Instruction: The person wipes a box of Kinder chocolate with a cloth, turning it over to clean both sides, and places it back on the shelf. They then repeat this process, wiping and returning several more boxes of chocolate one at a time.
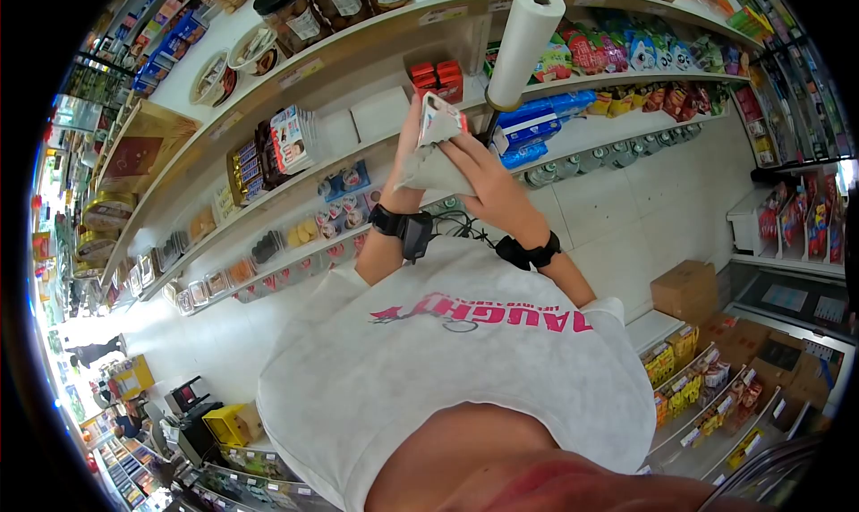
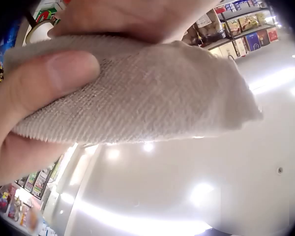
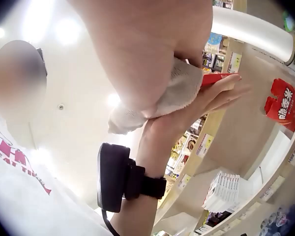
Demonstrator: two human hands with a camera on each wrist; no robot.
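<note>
My left hand [image 1: 410,141] holds a small white and red packet [image 1: 440,117] upright near the middle of the head view. A grey-white ribbed cloth [image 1: 429,170] wraps its lower part. My right hand [image 1: 497,186] grips this cloth from the other side, its fingers lying over the packet's lower face. In the left wrist view, the right thumb [image 2: 73,71] presses into the cloth [image 2: 152,98], and the left hand [image 2: 132,19] borders it above. The right wrist view shows the cloth [image 3: 179,88] between both hands, with a red edge of the packet [image 3: 215,78] beside the left fingers.
A curved shelf unit stands in front, with red boxes [image 1: 437,81] behind the packet and a stack of white packs [image 1: 293,138] to the left. A white paper roll [image 1: 526,47] stands upright near the right hand. Blue packages [image 1: 537,127] and bottles [image 1: 617,154] line lower shelves.
</note>
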